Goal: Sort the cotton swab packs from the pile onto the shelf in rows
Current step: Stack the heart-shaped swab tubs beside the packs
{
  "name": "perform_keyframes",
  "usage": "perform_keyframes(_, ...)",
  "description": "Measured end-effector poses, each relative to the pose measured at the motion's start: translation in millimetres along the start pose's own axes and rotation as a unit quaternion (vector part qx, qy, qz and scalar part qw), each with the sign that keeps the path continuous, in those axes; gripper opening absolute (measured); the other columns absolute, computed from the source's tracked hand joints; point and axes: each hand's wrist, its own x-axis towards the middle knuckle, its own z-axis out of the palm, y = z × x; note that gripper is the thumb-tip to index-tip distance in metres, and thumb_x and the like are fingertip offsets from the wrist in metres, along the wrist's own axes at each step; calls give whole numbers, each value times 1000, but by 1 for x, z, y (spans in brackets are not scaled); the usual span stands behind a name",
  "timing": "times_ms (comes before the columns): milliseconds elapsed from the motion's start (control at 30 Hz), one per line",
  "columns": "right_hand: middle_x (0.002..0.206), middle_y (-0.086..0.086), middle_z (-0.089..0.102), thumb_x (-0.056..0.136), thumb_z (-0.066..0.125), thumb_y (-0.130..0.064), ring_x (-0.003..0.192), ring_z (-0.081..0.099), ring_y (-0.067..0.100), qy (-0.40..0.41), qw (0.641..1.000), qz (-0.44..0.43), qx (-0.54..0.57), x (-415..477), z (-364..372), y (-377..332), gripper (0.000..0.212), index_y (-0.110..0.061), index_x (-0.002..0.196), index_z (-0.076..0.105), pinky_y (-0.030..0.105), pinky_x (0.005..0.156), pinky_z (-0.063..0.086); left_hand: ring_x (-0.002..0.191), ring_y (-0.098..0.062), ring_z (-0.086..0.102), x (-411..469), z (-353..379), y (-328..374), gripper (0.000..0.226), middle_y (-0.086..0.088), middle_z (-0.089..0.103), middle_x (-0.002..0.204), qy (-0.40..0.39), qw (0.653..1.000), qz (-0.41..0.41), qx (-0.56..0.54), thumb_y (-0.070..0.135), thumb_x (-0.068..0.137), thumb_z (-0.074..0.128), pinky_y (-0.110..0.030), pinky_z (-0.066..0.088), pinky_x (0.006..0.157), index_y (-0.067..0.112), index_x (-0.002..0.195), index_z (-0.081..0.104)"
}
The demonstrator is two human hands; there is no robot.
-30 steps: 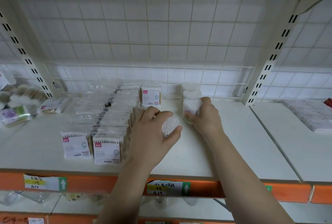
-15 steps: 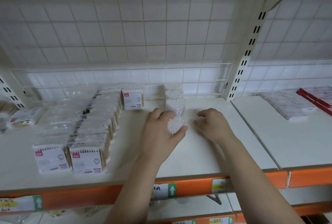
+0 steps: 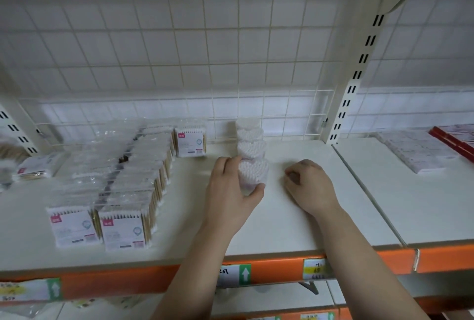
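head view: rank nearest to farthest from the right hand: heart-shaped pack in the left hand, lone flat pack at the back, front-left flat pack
1. heart-shaped pack, just left of the right hand, in the left hand.
2. lone flat pack, back left.
3. front-left flat pack, far left, at the front.

left hand (image 3: 230, 191) was clasped round white heart-shaped cotton swab pack (image 3: 254, 169) | right hand (image 3: 310, 186) was curled, nothing held
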Motion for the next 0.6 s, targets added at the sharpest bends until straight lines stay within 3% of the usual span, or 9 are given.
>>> perform_keyframes(100, 96, 3, 60, 85, 60, -18, 96, 55, 21, 0, 1000, 1, 8, 0, 0, 1, 17, -12, 95, 71, 28, 72, 44, 91, -20, 61, 4, 3, -2, 67, 2, 49, 112, -7, 1000, -5, -5, 43, 67, 68, -38, 54, 80, 14, 126, 55)
perform_keyframes(233, 97, 2, 60, 85, 61, -19, 98, 55, 21, 3, 1000, 4, 17, 1, 2, 2, 17, -13, 97, 71, 28, 72, 43, 100, -24, 60, 7, 5, -3, 71, -4, 51, 119, -18, 1000, 1, 4, 31, 73, 78, -39, 51, 88, 9, 135, 51)
perform_keyframes(467, 96, 1, 60, 84, 62, -18, 99, 55, 20, 0, 999, 15, 33, 2, 2, 4, 16, -14, 96, 72, 28, 74, 44, 104, -22, 57, 10, 8, -5, 72, -6, 51, 118, -21, 1000, 3, 10, 28, 76, 77, -38, 50, 91, 5, 137, 48)
perform_keyframes(600, 101, 4, 61, 85, 58, -14, 98, 57, 21, 5, 999, 18, 45, 2, 2, 3, 24, -11, 106, 70, 27, 76, 43, 110, -17, 51, 10, 6, -4, 76, -3, 50, 121, -28, 999, 12, 36, 34, 76, 75, -20, 39, 94, 8, 140, 45)
